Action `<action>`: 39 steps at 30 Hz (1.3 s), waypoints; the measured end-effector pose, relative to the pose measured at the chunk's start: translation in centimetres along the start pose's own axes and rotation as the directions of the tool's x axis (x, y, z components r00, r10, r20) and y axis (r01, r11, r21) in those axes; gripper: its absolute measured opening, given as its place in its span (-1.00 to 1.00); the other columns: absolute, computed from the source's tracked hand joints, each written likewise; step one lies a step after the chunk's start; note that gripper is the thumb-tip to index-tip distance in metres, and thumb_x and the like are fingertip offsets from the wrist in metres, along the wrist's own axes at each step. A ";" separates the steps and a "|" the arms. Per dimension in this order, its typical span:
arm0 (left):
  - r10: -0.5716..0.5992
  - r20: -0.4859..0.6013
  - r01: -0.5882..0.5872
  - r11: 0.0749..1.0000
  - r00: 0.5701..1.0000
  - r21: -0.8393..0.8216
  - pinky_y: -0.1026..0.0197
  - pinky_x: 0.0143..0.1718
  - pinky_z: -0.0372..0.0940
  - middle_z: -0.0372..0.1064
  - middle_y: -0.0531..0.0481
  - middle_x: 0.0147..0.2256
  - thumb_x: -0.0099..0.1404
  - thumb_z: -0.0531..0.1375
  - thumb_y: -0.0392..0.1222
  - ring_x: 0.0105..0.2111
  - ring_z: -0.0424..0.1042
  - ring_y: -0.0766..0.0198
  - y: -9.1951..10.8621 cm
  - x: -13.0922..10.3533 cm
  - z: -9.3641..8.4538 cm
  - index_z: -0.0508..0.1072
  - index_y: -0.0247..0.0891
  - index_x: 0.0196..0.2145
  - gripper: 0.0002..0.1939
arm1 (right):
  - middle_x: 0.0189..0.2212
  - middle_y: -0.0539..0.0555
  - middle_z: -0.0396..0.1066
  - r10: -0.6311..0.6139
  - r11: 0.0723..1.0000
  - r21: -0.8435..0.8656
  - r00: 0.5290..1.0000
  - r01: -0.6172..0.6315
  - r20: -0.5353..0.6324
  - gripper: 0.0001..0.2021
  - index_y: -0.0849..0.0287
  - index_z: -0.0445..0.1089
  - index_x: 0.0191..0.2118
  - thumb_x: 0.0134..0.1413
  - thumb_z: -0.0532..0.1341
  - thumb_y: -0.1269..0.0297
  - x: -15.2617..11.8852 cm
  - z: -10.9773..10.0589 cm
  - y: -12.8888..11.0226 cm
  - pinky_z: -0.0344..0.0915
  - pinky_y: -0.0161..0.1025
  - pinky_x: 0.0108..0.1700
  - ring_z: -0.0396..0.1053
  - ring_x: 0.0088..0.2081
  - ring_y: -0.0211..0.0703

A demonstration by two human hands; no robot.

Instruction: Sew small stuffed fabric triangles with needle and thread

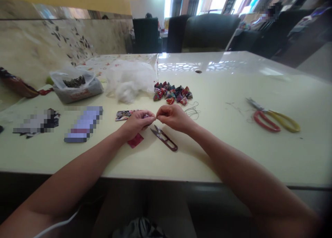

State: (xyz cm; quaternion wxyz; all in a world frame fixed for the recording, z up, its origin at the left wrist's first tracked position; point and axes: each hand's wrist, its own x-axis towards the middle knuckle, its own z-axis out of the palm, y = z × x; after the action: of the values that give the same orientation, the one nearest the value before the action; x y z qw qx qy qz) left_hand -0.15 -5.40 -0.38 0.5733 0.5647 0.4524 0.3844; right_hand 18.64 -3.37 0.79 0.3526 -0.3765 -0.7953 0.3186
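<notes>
My left hand (140, 123) is closed in a pinch around a small piece of patterned fabric, mostly hidden by its fingers. Its fingertips nearly meet those of my right hand (169, 116), which is also pinched; whatever it holds is too small to make out. Just below the hands lie thread snips (166, 139) with a dark red handle. A red fabric piece (135, 141) rests under my left hand, and a dark patterned fabric piece (121, 115) lies behind it. Small stuffed fabric pieces (172, 92) sit in a cluster beyond the hands, with loose thread (192, 110) beside them.
White stuffing (128, 80) and a plastic bag (77, 91) with dark dried material stand at the back left. A blurred-out bluish rectangle (84, 124) and dark fabric pieces (38, 123) lie left. Scissors (275, 117) with red and yellow handles lie right on the table (233, 155).
</notes>
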 end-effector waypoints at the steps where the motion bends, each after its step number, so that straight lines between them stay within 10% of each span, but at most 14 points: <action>1: -0.007 0.008 0.007 1.000 1.000 -0.023 0.34 -0.61 -0.17 0.04 0.19 -0.64 0.07 0.37 0.00 -0.65 -0.02 0.51 -0.1 0.0 0.0 0.42 -0.30 -0.41 -0.67 | -0.56 -0.01 0.37 0.009 1.000 0.004 1.000 -0.009 0.005 -0.86 0.27 0.46 -0.48 -0.06 0.15 0.46 0.0 -0.1 -0.1 0.13 -0.32 -0.39 0.26 -0.48 -0.31; 19: -0.018 -0.022 0.019 1.000 1.000 0.012 0.36 -0.66 -0.18 0.08 0.18 -0.61 0.13 0.37 -0.01 -0.65 -0.04 0.52 -0.5 0.2 -0.5 0.56 -0.31 -0.27 -0.68 | -0.65 -0.12 0.15 0.239 0.867 0.389 0.945 -0.311 0.223 -0.88 0.25 0.46 -0.44 0.04 0.22 0.35 0.2 -1.4 -0.1 0.07 -0.40 -0.59 0.11 -0.62 -0.43; 39: 0.036 -0.055 -0.028 0.989 0.998 0.148 0.33 -0.57 -0.06 0.10 0.19 -0.65 0.05 0.33 -0.06 -0.64 0.00 0.48 0.6 -0.1 0.1 0.44 -0.29 -0.45 -0.76 | -0.75 -0.19 0.07 0.390 0.690 0.611 0.911 -0.387 0.137 -0.91 0.22 0.33 -0.52 -0.11 0.15 0.50 -0.4 1.4 -1.6 -0.02 -0.42 -0.70 -0.04 -0.72 -0.46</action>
State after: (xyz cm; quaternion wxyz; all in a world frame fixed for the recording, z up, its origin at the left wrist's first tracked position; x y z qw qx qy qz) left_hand -0.06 -5.50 0.18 0.5106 0.6012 0.4867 0.3754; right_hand 17.11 -4.82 1.17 0.3832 -0.3975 -0.5451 0.6309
